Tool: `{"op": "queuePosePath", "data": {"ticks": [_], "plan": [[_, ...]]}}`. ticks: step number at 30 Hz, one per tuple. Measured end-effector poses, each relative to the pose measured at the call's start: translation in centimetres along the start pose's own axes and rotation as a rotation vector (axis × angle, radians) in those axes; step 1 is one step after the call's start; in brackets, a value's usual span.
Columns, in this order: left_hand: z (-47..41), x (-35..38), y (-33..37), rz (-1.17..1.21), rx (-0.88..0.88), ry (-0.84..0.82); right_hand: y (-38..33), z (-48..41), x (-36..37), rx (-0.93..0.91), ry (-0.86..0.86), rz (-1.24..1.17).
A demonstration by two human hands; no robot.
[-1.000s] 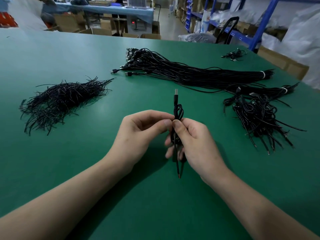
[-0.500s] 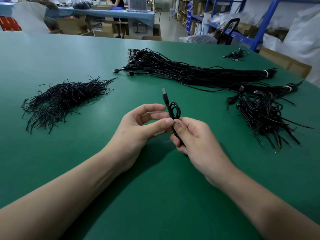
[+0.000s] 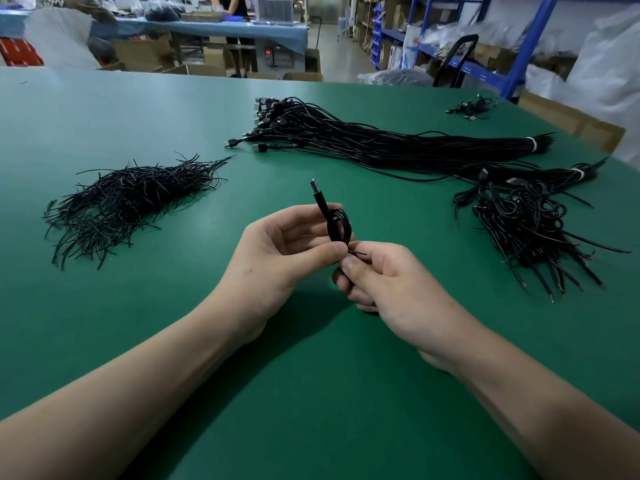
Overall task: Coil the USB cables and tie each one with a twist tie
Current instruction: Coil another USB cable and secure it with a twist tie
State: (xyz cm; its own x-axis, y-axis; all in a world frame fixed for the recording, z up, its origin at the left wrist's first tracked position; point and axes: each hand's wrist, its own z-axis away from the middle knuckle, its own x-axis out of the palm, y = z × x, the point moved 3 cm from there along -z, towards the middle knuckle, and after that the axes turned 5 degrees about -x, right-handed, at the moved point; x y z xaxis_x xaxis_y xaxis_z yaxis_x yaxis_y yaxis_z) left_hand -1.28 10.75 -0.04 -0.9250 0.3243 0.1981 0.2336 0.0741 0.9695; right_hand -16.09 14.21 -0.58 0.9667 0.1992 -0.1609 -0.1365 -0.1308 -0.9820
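The left hand [image 3: 277,258] pinches the coil [image 3: 338,225] over the table's [image 3: 311,393] middle, and the right hand [image 3: 391,282] grips its lower end. If either slackens, the loops may spring open before the tie [image 3: 359,253] is twisted. Counted: 1 tie heap [image 3: 131,199] near the left edge, 1 coil, 2 banded bundles [image 3: 381,143] toward the far edge, 1 coiled heap [image 3: 530,223] near the right edge.

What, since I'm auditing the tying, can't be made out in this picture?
Head view:
How the twist tie wraps the coiled cable: hidden by the thumbs of the left hand and right hand.
The coil's lower half: inside the right hand.
The far cable cluster: too small to judge.
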Motion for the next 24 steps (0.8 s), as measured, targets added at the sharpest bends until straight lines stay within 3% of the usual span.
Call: {"op": "queuePosePath", "data": {"ticks": [5, 13, 24], "plan": [[-0.10, -0.02, -0.01, 0.055, -0.010, -0.026, 0.13, 0.01, 0.00, 0.044, -0.015, -0.222], [-0.15, 0.04, 0.07, 0.107, 0.006, -0.061, 0.16, -0.07, 0.08, 0.041, -0.061, -0.316], [-0.27, -0.19, -0.10, 0.103, 0.015, -0.060, 0.47, -0.35, 0.24, -0.028, -0.092, -0.135]]}}
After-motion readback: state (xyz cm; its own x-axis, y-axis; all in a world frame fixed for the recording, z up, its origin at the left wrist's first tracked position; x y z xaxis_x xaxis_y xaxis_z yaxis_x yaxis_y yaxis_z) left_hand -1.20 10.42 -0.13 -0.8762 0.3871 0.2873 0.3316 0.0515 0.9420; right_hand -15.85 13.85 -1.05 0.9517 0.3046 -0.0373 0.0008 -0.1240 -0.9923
